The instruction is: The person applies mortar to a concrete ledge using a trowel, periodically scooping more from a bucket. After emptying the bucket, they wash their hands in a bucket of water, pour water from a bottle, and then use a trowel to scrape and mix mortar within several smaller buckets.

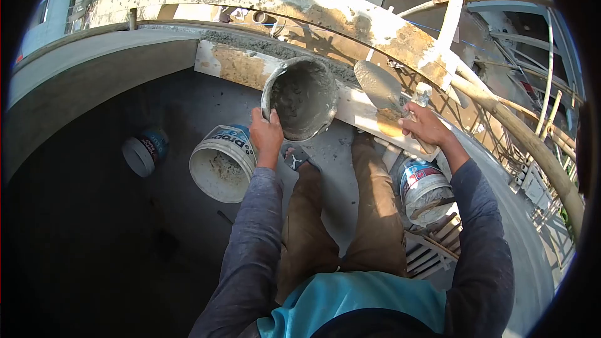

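Observation:
My left hand [267, 133] grips the near left rim of a round bucket [303, 97] with grey wet mortar inside. The bucket is tilted, its mouth facing me, close to the ledge. My right hand [427, 126] is closed round the handle of a trowel [379, 86], whose mortar-smeared blade points up and left, just right of the bucket. Behind the bucket, grey mortar [250, 44] lies along the top of the ledge, above a stained board [238, 67] on its near side.
A white bucket [220, 169] and a smaller one [141, 155] are on the floor at left. Another bucket [426, 191] stands by my right leg, beside a slatted wooden piece [432, 253]. Bamboo poles [526, 131] and a long plank [282, 0] lie beyond the wall.

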A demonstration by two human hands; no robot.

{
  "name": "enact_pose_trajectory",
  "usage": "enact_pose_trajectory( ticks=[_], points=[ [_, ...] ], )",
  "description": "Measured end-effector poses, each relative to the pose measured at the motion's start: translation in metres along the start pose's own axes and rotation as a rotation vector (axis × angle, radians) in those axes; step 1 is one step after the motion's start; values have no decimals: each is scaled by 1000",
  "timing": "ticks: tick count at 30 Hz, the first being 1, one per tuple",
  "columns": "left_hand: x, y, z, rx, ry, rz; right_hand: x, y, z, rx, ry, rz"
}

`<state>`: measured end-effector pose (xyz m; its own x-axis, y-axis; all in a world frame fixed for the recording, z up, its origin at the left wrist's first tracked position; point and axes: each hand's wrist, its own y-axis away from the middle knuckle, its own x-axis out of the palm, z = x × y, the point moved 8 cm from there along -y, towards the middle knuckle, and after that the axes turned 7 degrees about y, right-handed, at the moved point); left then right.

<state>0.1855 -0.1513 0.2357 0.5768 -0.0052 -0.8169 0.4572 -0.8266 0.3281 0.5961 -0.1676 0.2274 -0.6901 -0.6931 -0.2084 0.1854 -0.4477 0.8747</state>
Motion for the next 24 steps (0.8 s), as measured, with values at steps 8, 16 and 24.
enact_pose_trajectory(
  ticks=[8, 16, 24],
  points=[
    [-86, 43, -19, 87, 106, 48, 102, 56, 114, -275, 460, -193],
    [-221, 101, -71, 346, 183, -23, 158, 128, 237, -497, 967, -599],
    [-314, 145, -49, 314, 317, -161, 116, 272, 295, -563, 1025, -825]
  ],
)
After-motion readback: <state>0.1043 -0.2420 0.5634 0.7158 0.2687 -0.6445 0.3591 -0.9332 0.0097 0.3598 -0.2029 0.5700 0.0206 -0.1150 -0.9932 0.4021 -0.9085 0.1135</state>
